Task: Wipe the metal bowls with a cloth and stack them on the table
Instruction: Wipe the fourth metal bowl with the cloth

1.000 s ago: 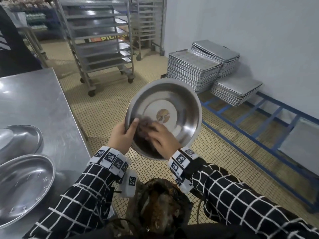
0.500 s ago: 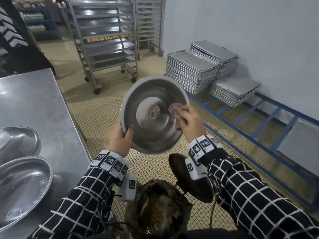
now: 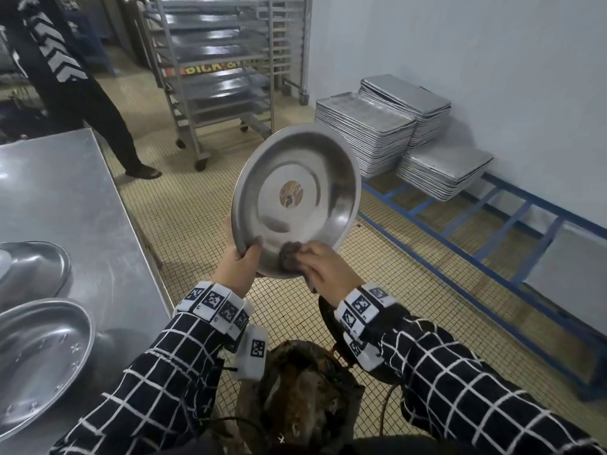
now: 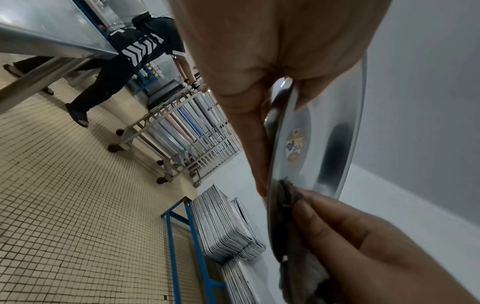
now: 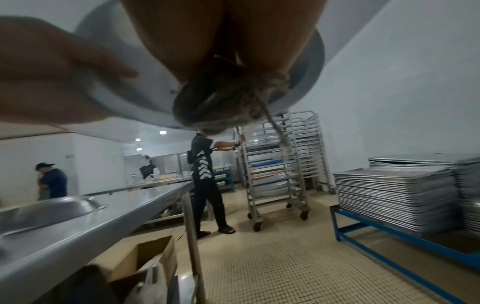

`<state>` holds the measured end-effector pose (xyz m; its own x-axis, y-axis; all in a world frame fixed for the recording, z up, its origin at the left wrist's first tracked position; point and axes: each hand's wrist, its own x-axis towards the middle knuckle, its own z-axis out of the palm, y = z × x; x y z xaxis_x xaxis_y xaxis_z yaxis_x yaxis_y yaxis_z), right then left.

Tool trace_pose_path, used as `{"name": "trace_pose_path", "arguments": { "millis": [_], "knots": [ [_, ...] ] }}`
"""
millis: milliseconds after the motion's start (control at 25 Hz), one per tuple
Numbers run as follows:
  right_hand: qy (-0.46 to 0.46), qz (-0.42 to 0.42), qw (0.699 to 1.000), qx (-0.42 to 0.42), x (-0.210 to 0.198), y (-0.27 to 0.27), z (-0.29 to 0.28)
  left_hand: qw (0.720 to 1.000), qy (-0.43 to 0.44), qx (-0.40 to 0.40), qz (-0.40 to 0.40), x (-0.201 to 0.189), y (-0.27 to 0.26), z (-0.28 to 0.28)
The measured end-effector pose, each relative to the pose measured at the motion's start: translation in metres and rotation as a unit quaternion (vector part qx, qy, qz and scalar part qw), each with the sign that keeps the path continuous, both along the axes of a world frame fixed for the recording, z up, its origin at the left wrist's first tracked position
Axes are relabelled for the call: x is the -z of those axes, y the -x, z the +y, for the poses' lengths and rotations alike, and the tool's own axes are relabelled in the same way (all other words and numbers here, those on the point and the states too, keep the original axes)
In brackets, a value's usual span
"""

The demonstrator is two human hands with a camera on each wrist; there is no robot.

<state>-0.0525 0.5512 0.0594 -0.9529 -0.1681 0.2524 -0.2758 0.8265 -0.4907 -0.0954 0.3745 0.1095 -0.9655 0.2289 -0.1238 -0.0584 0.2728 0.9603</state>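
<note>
A round metal bowl (image 3: 297, 198) with a sticker at its centre is held tilted in the air, its inside facing me. My left hand (image 3: 238, 261) grips its lower left rim, thumb inside. My right hand (image 3: 320, 266) presses a dark grey cloth (image 3: 290, 254) against the bowl's lower inner wall. In the left wrist view the bowl (image 4: 311, 144) shows edge-on, the cloth (image 4: 288, 194) at its rim. The right wrist view has the cloth (image 5: 223, 107) bunched under my fingers against the bowl (image 5: 116, 96). Two more metal bowls (image 3: 39, 356) (image 3: 33, 267) lie on the steel table (image 3: 65, 192) at the left.
A person in black (image 3: 65, 77) stands by a wheeled tray rack (image 3: 216, 70) beyond the table. Stacks of baking trays (image 3: 371, 133) sit on a blue frame (image 3: 476, 231) along the right wall. A dark bag (image 3: 295, 399) lies below my arms.
The cloth and my right hand went from the bowl's right inner side down to its lower rim. The bowl tilted a little and rose in view. The person in black stepped nearer.
</note>
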Motion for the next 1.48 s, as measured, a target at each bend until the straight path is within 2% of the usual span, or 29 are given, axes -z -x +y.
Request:
{"name": "trace_pose_path", "arguments": {
  "millis": [80,160,240,280,360,440,520,600,680,800,880,960,1080,1160,1240,1360,1400,1480],
  "knots": [
    [0.029,-0.035,0.999,-0.011,0.003,-0.011,-0.005,1.000,0.018,-0.018,0.000,0.005,0.002,-0.001],
    [0.107,-0.037,0.993,0.044,0.002,-0.020,-0.009,0.999,0.019,-0.029,-0.022,0.008,0.004,-0.001],
    [0.194,0.033,0.973,0.123,-0.001,-0.020,-0.018,0.999,0.001,-0.035,-0.024,0.008,0.004,0.001],
    [0.221,0.066,0.964,0.136,-0.004,-0.018,-0.026,0.999,-0.023,-0.035,-0.017,0.006,0.002,0.002],
    [0.231,0.089,0.965,0.090,-0.008,-0.012,-0.044,0.997,-0.074,-0.021,-0.018,0.001,-0.002,0.005],
    [0.190,0.071,0.979,0.026,-0.007,-0.009,-0.055,0.995,-0.095,-0.014,-0.016,-0.009,-0.006,0.008],
    [0.072,0.061,0.995,0.013,-0.004,-0.007,-0.049,0.993,-0.114,-0.021,-0.008,-0.019,-0.010,0.007],
    [-0.073,0.063,0.994,0.047,-0.002,-0.003,-0.031,0.990,-0.137,-0.041,-0.012,-0.026,-0.010,0.003],
    [-0.174,0.051,0.978,0.105,-0.001,0.002,-0.012,0.988,-0.143,-0.051,-0.006,-0.028,-0.010,-0.002],
    [-0.216,0.050,0.964,0.150,0.001,0.008,0.002,0.988,-0.141,-0.061,0.018,-0.027,-0.009,-0.005],
    [-0.170,0.059,0.974,0.135,0.001,0.004,-0.015,0.986,-0.147,-0.069,0.025,-0.026,-0.009,-0.005],
    [-0.084,0.074,0.988,0.103,0.002,-0.005,-0.046,0.986,-0.140,-0.082,0.040,-0.025,-0.010,-0.003],
    [0.039,0.099,0.991,0.077,0.000,-0.015,-0.073,0.985,-0.137,-0.095,0.053,-0.025,-0.015,0.003],
    [0.051,0.113,0.990,0.061,0.001,-0.016,-0.071,0.984,-0.143,-0.097,0.051,-0.024,-0.016,0.006],
    [0.025,0.137,0.986,0.090,0.007,-0.014,-0.060,0.984,-0.145,-0.093,0.044,-0.023,-0.017,0.006],
    [-0.009,0.130,0.969,0.208,0.020,-0.011,-0.036,0.983,-0.155,-0.088,0.034,-0.021,-0.015,0.005],
    [-0.002,0.121,0.966,0.227,0.024,-0.009,-0.029,0.983,-0.158,-0.091,0.025,-0.019,-0.014,0.003],
    [0.088,0.097,0.960,0.246,0.018,-0.004,-0.020,0.981,-0.173,-0.092,-0.007,-0.016,-0.010,-0.001]
  ]
}}
